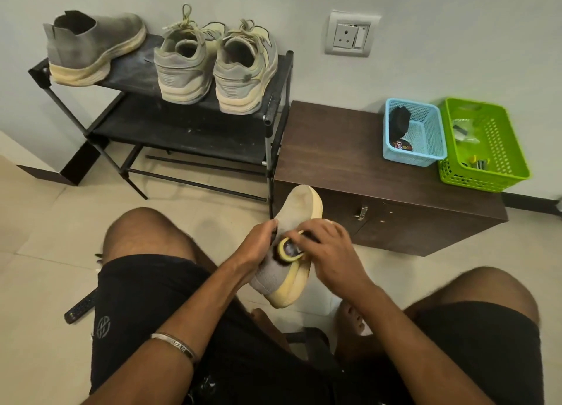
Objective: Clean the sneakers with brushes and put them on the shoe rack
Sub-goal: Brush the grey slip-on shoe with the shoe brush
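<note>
Both hands busy on the last grey slip-on sneaker [296, 222], held in the air between the knees, toe pointing away toward the cabinet. Left hand [258, 245] is curled round the collar/ankle area, steadying it. Right hand [328, 249] is wrapped over a small brush [290, 251] with a yellow rim, pressed against the upper near the opening; bristles mostly hidden under the fingers, so can't tell exact contact patch.

Progress, my read: three shoes already on the top shelf of the black shoe rack [188, 131], namely the matching grey slip-on [91, 49] at the left and a laced pair [216, 67] heels-out at the right. Whether those are cleaned can't be confirmed from here; soles look yellowed. So roughly three of four racked. Left to do: finish brushing this one, set it beside its mate.

Further out: blue basket [425, 149] and green basket [501, 149] sit on the brown cabinet tabletop [328, 149], next to the rack.
</note>
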